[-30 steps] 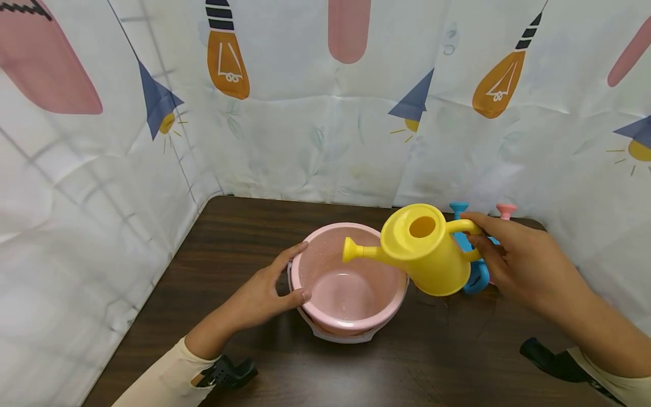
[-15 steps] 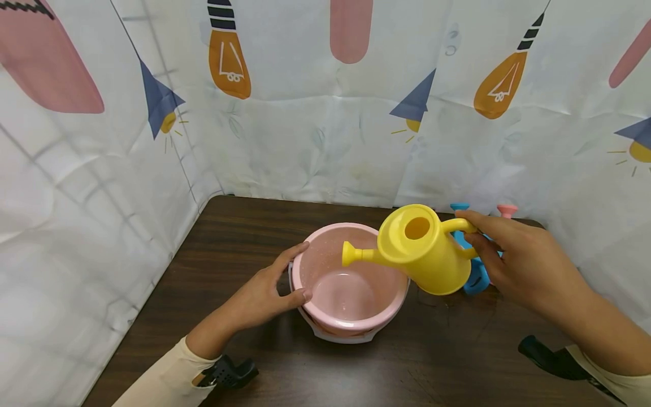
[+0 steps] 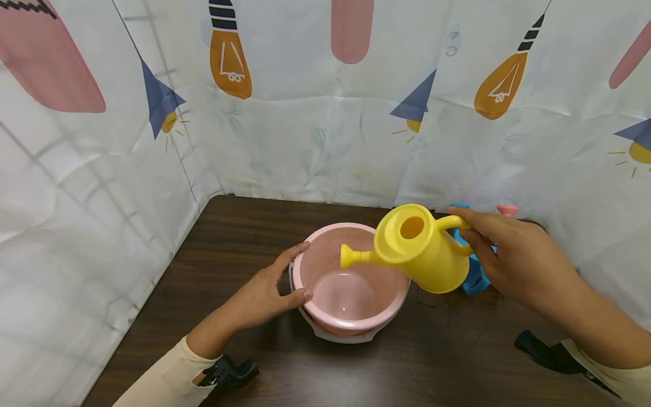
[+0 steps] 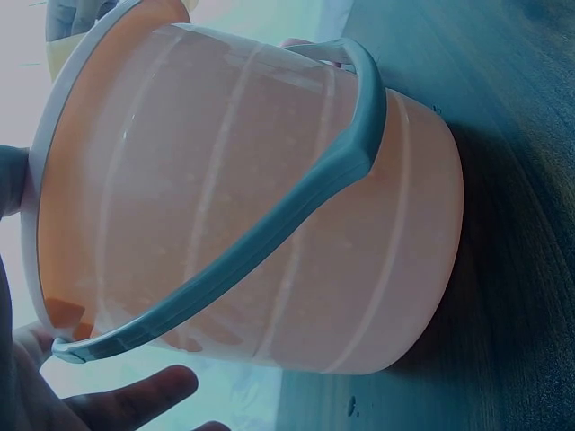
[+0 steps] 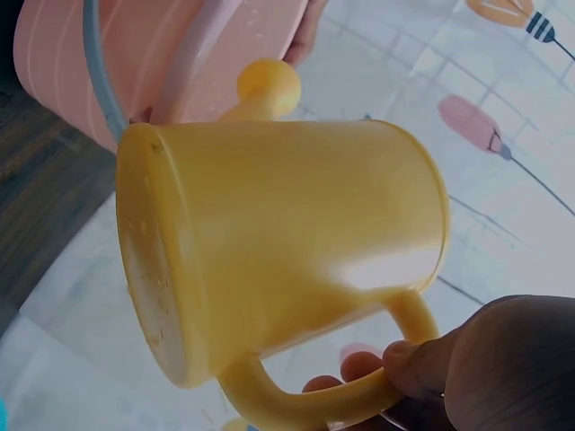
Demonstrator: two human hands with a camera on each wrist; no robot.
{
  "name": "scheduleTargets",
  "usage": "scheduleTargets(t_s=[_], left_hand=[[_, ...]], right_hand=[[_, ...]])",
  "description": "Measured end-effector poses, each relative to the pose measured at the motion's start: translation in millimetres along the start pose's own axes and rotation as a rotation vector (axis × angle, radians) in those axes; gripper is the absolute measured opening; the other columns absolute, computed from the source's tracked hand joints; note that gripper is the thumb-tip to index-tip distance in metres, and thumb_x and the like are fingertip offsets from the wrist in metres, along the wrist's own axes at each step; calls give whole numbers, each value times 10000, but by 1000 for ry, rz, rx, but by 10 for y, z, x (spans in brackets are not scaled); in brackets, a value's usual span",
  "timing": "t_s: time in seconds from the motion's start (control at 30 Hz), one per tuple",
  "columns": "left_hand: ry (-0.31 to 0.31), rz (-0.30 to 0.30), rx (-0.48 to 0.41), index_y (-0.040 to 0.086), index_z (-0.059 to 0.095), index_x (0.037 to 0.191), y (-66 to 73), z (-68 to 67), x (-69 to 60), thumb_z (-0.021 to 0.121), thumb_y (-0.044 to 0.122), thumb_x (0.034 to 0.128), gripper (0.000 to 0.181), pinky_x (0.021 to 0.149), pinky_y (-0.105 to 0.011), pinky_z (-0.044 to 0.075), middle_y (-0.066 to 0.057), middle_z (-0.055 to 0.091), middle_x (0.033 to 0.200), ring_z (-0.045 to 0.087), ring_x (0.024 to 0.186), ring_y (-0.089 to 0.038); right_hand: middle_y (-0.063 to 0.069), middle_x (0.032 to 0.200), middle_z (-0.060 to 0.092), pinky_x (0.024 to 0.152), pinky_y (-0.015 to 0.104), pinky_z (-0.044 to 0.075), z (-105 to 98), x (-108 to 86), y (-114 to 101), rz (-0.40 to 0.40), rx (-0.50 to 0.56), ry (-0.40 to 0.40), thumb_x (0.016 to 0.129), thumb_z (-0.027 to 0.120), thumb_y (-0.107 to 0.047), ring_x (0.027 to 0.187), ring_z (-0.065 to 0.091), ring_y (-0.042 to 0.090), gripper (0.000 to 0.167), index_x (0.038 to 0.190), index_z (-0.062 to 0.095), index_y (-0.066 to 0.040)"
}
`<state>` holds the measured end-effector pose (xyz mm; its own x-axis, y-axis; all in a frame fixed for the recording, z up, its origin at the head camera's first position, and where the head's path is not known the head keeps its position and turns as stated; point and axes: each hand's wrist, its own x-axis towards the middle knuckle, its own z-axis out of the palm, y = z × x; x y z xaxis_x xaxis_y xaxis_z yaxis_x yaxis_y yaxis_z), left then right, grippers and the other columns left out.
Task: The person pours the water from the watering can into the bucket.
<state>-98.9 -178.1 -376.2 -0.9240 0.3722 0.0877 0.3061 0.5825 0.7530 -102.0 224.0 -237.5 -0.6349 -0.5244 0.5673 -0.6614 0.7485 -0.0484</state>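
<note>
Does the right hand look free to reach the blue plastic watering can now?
Probably not: the right hand holds a yellow plastic watering can, though the blue can looks close, partly hidden behind both in the head view.

Looks like smooth, shiny plastic: watering can (image 3: 433,264) in the right hand (image 3: 524,260), bucket (image 3: 351,324) beside it. Looks like wood: table (image 3: 246,232) below. Looks wrinkly: sheet (image 3: 325,152) behind.

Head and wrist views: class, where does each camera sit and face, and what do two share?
On head, facing forward and down at bucket and can; left hand, right hand show.
On left wrist, facing the bucket side-on; left hand shows.
On right wrist, facing the can; both hands show.
Both wrist views share the bucket's handle.
</note>
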Motion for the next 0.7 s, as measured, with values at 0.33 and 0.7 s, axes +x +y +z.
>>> scheduleTargets(t_s=[0.33, 0.7], left_hand=[[-4, -7, -9, 452, 241, 1591, 2, 4, 1, 726, 506, 892, 852, 964, -545, 450, -111, 492, 1513, 564, 1232, -286], [-10, -12, -5, 465, 218, 1591, -5, 0, -2, 714, 522, 900, 852, 947, -547, 456, -119, 483, 1517, 565, 1233, -296]], right_hand=[[119, 1051, 759, 515, 318, 450, 10, 10, -6, 30, 4, -25, 831, 780, 55, 572, 552, 117, 502, 1315, 672, -24], [118, 1049, 760, 501, 315, 450, 19, 9, -3, 25, 14, -11, 829, 779, 57, 563, 573, 125, 509, 1318, 672, -31]])
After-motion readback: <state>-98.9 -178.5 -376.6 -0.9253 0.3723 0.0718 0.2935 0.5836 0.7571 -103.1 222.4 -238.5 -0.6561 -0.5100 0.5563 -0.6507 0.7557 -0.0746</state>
